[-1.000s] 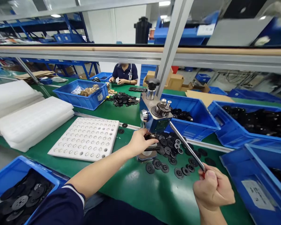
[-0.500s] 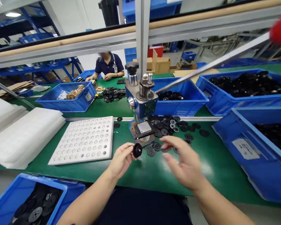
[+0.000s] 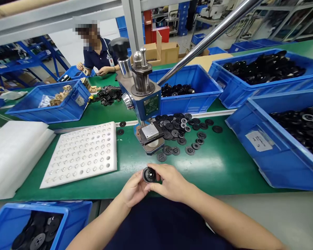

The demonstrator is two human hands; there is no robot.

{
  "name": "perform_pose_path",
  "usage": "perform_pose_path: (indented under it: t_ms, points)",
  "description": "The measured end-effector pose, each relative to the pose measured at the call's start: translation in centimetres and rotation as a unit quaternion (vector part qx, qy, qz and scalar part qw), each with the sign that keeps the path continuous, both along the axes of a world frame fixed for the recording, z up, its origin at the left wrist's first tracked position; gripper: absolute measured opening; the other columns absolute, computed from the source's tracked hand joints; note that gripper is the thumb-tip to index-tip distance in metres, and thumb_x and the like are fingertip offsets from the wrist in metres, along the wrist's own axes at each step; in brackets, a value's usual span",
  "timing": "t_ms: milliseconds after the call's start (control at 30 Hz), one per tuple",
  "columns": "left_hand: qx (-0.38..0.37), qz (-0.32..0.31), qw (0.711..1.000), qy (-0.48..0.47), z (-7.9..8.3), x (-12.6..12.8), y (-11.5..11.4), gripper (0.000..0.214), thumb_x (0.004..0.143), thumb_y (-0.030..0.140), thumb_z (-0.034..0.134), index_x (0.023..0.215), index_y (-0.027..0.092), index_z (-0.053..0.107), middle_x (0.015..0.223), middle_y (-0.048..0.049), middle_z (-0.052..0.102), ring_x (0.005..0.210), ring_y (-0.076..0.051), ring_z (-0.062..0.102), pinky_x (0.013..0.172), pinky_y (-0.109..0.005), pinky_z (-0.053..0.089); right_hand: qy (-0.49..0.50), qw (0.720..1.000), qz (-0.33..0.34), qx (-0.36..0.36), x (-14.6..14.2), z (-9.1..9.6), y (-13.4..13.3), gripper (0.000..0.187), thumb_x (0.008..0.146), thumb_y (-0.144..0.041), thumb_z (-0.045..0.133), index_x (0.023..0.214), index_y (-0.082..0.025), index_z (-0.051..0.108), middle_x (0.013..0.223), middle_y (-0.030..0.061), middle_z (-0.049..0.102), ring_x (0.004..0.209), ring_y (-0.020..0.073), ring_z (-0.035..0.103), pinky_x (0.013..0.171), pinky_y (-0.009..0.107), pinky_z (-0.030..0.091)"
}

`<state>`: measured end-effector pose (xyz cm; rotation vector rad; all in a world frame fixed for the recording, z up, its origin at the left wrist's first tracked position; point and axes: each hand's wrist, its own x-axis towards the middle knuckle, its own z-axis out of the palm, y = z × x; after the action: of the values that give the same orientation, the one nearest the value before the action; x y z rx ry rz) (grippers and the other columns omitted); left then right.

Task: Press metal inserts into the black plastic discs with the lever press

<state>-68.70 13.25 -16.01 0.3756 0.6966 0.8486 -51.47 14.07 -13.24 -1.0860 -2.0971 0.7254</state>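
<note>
At the lower centre of the frame, a black round part (image 3: 149, 174) sits between both hands: the left hand (image 3: 134, 189) pinches its rim, and the right hand (image 3: 170, 182) curls thumb and fingers round the other side. It looks light, stiff and perhaps slick, so the rim seems the surest hold. At lower left, a blue bin (image 3: 36, 207) holds black discs (image 3: 38, 240); at the right edge, a labelled bin (image 3: 284, 163) carries black pieces (image 3: 302, 126). Left of centre, a white foam tray (image 3: 113, 152) bears rows of small metal parts (image 3: 87, 161).
</note>
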Motion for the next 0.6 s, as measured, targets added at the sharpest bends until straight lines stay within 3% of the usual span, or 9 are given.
perform_pose_path:
  t_ms: [167,367,600]
  points:
    - [-0.010,-0.011,1.000,-0.011,-0.3,-0.1,0.1,0.032,0.077,0.044,0.081,0.079,0.013,0.073,0.060,-0.0010,0.060,0.057,-0.012,0.056,0.057,-0.023,0.044,0.039,0.999,0.005,-0.002,1.0,0.5,0.1,0.032,0.101,-0.032,0.042,0.120,-0.015,0.063,0.098,0.0094,0.073,0.085,0.0173,0.068,0.078,0.031,0.054]
    - [0.012,-0.011,0.999,0.042,-0.7,-0.2,0.3,0.037,0.076,0.046,0.081,0.079,0.011,0.070,0.061,-0.0005,0.059,0.055,-0.009,0.054,0.056,-0.021,0.043,0.037,0.997,0.022,-0.061,1.7,0.2,0.3,0.024,0.093,-0.024,0.055,0.112,-0.017,0.067,0.082,0.0027,0.072,0.068,0.0125,0.062,0.066,0.024,0.050]
    - [0.042,-0.020,0.997,0.064,-1.0,-0.3,0.4,0.037,0.080,0.046,0.077,0.080,0.010,0.069,0.059,-0.0007,0.056,0.056,-0.010,0.051,0.056,-0.022,0.039,0.024,0.995,0.042,-0.090,2.2,-0.2,0.5,0.030,0.097,-0.017,0.040,0.107,-0.020,0.069,0.095,0.0044,0.073,0.086,0.0147,0.067,0.079,0.027,0.051]
